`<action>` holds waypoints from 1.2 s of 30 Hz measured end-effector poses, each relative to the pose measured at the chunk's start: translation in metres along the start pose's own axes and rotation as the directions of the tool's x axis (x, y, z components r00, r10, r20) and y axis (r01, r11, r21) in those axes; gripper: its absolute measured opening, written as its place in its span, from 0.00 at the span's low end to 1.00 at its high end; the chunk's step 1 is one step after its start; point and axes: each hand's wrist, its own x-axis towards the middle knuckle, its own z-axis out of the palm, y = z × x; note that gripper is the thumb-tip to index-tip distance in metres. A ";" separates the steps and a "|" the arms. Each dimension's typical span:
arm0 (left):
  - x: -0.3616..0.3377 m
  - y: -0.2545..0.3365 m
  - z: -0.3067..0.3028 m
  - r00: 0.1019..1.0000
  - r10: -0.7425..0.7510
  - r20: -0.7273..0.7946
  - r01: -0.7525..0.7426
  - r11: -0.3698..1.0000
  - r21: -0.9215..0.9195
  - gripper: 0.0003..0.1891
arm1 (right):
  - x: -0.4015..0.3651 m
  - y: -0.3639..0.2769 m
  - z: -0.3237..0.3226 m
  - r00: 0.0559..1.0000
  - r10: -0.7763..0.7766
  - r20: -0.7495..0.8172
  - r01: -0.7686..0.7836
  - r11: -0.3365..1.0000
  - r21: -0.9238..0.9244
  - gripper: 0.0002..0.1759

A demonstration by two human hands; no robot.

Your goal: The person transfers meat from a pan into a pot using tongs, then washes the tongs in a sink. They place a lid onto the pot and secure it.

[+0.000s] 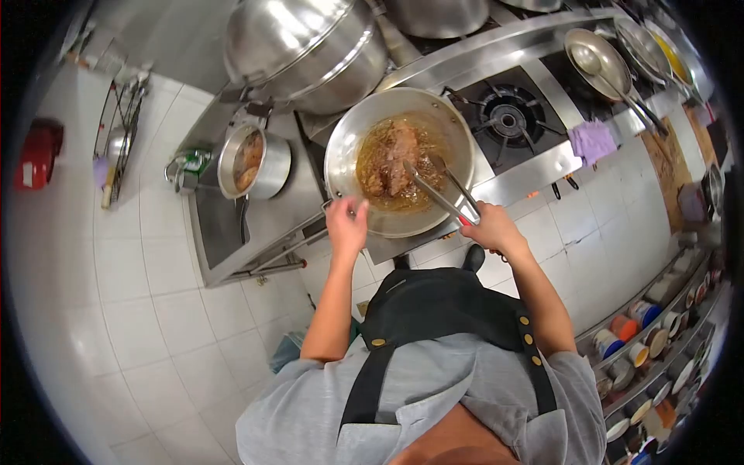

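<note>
A wide metal pan [339, 143] stands on the stove, with large browned pieces of meat [401, 151] in bubbling oil [368, 159]. My right hand [494, 230] is closed around metal tongs [434, 194], whose tips reach down to the meat. Whether the tongs grip a piece cannot be made out. My left hand [346, 225] is at the pan's lower-left rim, its fingers curled at the loop handle, which they partly hide.
Left of the pan, a smaller saucepan [275, 167] holds browned food. A large steel pot [310, 54] stands behind. To the right are a burner [508, 116], a purple cloth [593, 142] on the stove edge, and a pan with a ladle [587, 58]. Shelves of containers [659, 341] line the lower right.
</note>
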 end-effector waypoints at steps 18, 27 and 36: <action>-0.284 -0.393 -0.048 0.671 -0.546 0.502 0.729 0.612 -0.307 0.14 | 0.020 -0.175 0.107 0.897 0.388 -0.211 -0.418 0.900 -0.123 0.23; -0.272 -0.434 -0.027 0.530 -0.306 0.791 0.750 0.604 -0.269 0.19 | 0.030 -0.209 0.137 0.807 0.548 -0.221 -0.575 0.814 -0.082 0.17; -0.250 -0.367 0.088 0.344 0.139 0.928 0.679 0.646 -0.349 0.20 | 0.043 -0.216 0.132 0.817 0.557 -0.148 -0.571 0.818 -0.077 0.16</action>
